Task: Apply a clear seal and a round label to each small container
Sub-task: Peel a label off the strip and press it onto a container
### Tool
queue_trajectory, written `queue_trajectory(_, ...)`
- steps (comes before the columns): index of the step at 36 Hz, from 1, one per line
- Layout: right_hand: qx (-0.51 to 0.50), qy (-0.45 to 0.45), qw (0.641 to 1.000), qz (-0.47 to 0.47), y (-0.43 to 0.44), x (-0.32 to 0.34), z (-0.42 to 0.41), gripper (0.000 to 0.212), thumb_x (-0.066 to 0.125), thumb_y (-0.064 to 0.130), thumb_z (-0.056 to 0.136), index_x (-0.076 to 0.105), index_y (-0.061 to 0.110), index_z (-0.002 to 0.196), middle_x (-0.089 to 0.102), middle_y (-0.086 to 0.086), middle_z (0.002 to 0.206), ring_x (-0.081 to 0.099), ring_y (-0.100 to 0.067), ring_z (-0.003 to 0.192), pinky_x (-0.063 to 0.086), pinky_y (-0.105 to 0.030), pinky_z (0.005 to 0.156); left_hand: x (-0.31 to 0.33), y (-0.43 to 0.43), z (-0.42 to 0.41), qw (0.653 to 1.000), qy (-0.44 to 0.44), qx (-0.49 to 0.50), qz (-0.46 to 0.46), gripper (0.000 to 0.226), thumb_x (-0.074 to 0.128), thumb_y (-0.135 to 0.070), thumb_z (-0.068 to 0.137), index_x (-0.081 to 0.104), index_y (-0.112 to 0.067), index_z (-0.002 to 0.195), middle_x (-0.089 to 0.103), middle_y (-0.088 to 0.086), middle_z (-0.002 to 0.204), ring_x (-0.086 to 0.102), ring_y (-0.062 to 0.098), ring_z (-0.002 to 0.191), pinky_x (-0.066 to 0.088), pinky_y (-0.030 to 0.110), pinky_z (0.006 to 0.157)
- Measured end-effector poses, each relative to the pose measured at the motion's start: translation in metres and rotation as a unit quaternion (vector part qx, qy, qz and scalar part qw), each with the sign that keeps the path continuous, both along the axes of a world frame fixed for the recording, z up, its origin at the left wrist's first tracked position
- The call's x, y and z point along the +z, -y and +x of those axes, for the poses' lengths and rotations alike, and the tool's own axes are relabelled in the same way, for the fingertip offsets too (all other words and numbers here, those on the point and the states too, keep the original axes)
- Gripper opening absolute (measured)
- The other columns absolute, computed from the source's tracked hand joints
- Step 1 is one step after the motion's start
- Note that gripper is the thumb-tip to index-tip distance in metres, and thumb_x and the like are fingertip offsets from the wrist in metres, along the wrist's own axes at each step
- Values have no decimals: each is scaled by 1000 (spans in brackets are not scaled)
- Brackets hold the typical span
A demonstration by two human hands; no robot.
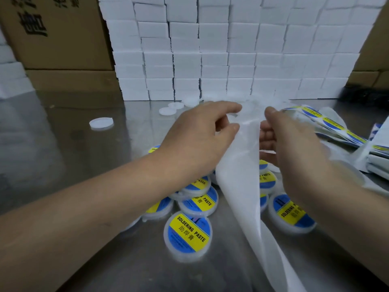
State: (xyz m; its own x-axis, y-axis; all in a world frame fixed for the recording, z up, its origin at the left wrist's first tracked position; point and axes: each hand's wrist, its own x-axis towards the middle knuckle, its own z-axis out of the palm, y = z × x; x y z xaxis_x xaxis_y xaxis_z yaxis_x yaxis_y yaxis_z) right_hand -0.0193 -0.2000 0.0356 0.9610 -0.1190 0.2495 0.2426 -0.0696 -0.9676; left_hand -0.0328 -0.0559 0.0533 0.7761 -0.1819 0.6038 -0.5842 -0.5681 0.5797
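Note:
A long translucent white backing strip (242, 186) runs from between my hands down toward the lower edge. My left hand (202, 135) pinches its upper end from the left, and my right hand (288, 144) holds it from the right with fingers curled. What sits at the very tip of the strip is blurred. Beneath my hands lie several small round white containers with blue and yellow "Soldering Paste" labels, the nearest container (188, 234) at the front. Sheets of round labels (328, 127) lie fanned out at the right.
A wall of stacked white boxes (221, 55) stands at the back of the steel table (84, 157). Brown cartons (59, 34) stand at the back left. A plain white lid (101, 123) and a few unlabelled lids (174, 107) lie behind my left hand.

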Motion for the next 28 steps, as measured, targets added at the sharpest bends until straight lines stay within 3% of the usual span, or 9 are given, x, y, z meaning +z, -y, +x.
queue_trajectory(2, 5, -2, 1000, 10, 0, 1, -1, 35, 48, 44, 87, 56, 13, 74, 61, -1, 64, 57, -14, 60, 46, -29, 64, 1, -1, 0, 1000, -2, 4, -26, 25, 57, -20, 87, 63, -26, 111, 51, -15, 71, 49, -2, 78, 35, 5, 70)
queue_trajectory(7, 43, -18, 998, 28, 1, 0, -2, 34, 44, 41, 91, 65, 17, 83, 72, 5, 72, 69, -8, 66, 50, -22, 59, 0, 1, -4, 1000, -4, -13, -13, 27, 57, -21, 87, 63, -25, 113, 52, -15, 74, 49, -5, 81, 34, 3, 75)
queue_trajectory(12, 77, -15, 996, 29, 2, 0, -5, 31, 55, 50, 71, 73, 24, 76, 72, -1, 82, 69, -19, 78, 49, -38, 74, -2, 3, -8, 997, 27, -32, 65, 31, 59, -22, 86, 62, -23, 117, 50, -16, 74, 46, -7, 80, 31, 5, 75)
queue_trajectory(14, 76, -9, 997, 26, 2, 0, -5, 30, 60, 43, 72, 72, 18, 84, 72, 0, 82, 68, -15, 74, 50, -33, 68, -2, 3, -9, 995, 37, -36, 90, 31, 60, -21, 86, 62, -22, 116, 51, -14, 76, 45, -3, 83, 30, 7, 74)
queue_trajectory(17, 83, -5, 996, 32, 2, 2, -8, 17, 61, 26, 83, 69, 12, 78, 66, -1, 65, 62, -12, 56, 46, -23, 53, -3, 3, -8, 994, 20, -41, 101, 30, 61, -23, 83, 60, -26, 114, 54, -14, 86, 43, -2, 88, 28, 5, 76)
queue_trajectory(19, 110, -11, 993, 31, 2, 1, -8, 15, 58, 15, 84, 68, 9, 74, 62, -6, 61, 59, -17, 53, 45, -25, 50, -5, 3, -6, 996, -27, -55, 71, 33, 61, -28, 81, 52, -31, 113, 54, -18, 92, 44, -6, 90, 28, 2, 77)
queue_trajectory(23, 132, -17, 991, 0, 2, -2, -6, 14, 54, 5, 82, 67, 9, 79, 57, -13, 68, 54, -25, 61, 43, -38, 59, -2, 2, -4, 992, -102, -76, 21, 38, 58, -36, 82, 34, -43, 111, 54, -23, 103, 47, -10, 100, 34, 4, 79)
queue_trajectory(28, 58, -8, 998, 19, 4, 2, -6, 22, 47, 2, 83, 67, 9, 80, 68, -17, 78, 60, -25, 66, 49, -33, 58, 14, -1, 13, 996, -65, -16, -53, 20, 57, -28, 87, 48, -35, 103, 59, -18, 98, 54, -4, 93, 39, 7, 70)
